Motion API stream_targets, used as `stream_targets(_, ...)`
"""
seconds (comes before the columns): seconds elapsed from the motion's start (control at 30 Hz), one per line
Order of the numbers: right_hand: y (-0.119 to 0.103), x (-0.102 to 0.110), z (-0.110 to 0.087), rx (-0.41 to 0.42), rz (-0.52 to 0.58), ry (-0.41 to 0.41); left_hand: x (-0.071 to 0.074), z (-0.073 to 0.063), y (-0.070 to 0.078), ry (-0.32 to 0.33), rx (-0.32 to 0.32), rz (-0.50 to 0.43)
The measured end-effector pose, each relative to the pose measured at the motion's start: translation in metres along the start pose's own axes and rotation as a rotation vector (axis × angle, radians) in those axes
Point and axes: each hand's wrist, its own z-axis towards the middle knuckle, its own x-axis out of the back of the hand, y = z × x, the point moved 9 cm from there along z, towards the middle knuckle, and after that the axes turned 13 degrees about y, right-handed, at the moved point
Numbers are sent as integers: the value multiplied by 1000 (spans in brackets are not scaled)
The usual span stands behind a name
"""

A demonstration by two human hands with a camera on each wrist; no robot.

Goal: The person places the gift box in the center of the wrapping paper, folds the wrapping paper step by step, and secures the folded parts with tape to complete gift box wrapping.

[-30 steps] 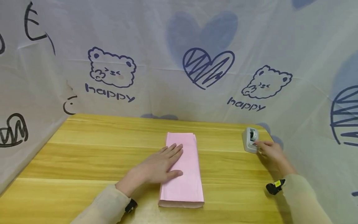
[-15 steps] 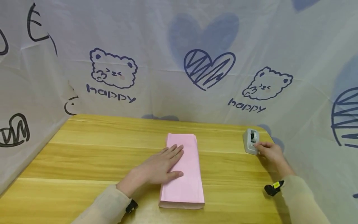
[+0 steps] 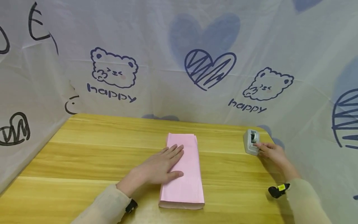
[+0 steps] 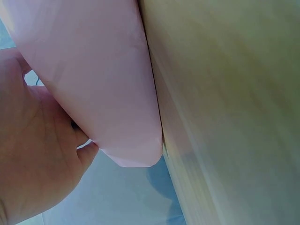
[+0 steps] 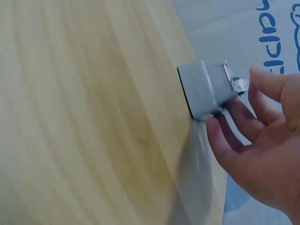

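A long, flat, folded piece of pink paper, shaped like a bag, lies on the table with its open end towards me. My left hand rests on its left part with fingers spread; the left wrist view shows the paper's side beside that hand. At the far right stands a grey tape dispenser, its tape roll partly visible. My right hand pinches the tape at the dispenser's front. In the right wrist view, other fingers of this hand are against the dispenser.
The wood-patterned table ends just behind and to the right of the dispenser. A pale cloth with printed hearts and bears hangs along the back and both sides.
The right hand has shifted very slightly at the dispenser's front, and its wrist has turned a little to the right. My left hand and the pink paper stay in place.
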Motion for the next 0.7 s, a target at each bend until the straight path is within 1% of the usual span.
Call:
stream_targets(0.03, 0, -1, -1, 5, 40, -24, -1, 0, 0, -3, 2, 2)
stream_targets(0.13, -1, -5, -6, 19, 78, -74, -1, 1, -1, 0, 6, 0)
stream_targets(0.2, -1, -7, -8, 32, 87, -94, -2, 1, -1, -1, 6, 2)
stream_targets(0.27, -1, -8, -12, 37, 65, -95, -2, 1, -1, 0, 2, 0)
stream_targets(0.3, 0, -9, -14, 38, 57, -90, -2, 1, -1, -3, 1, 3)
stream_targets(0.37, -1, -9, -17, 27, 9, -51, -1, 1, 0, -1, -4, 2)
stream_targets(0.43, 0, -8, -20, 2, -57, -6, -1, 1, 0, -2, -5, -1)
stream_targets(0.57, -2, -4, -26, -49, -144, 83, 0, 1, -1, -2, 2, 1)
stream_targets(0.63, -2, -2, -29, -57, -167, 111, -1, 1, -1, -4, 4, 4)
stream_targets(0.7, 0, -1, -30, -61, -190, 121, -1, 1, -1, -5, 3, 6)
